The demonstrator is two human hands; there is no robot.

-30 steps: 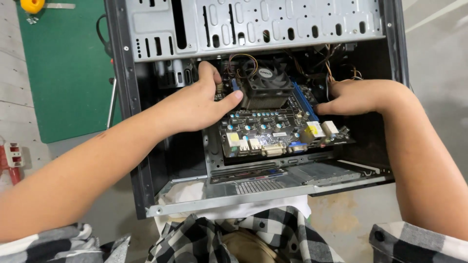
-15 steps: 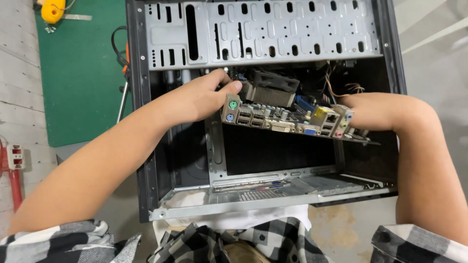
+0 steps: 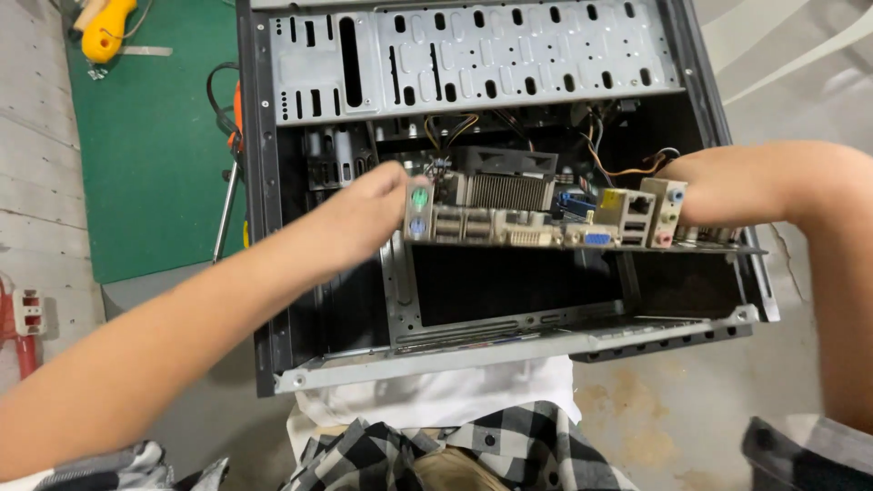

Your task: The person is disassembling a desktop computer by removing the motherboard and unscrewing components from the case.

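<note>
now both hands, left hand (image 3: 364, 218) and right hand (image 3: 718, 186), grip motherboard (image 3: 536, 223) edges.

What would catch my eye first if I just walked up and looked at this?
First, the motherboard with its row of coloured ports, held level in the middle of the open computer case, the left hand gripping one end and the right hand the other. Next, the green mat on the floor to the left, with a yellow tool at its top corner.
</note>
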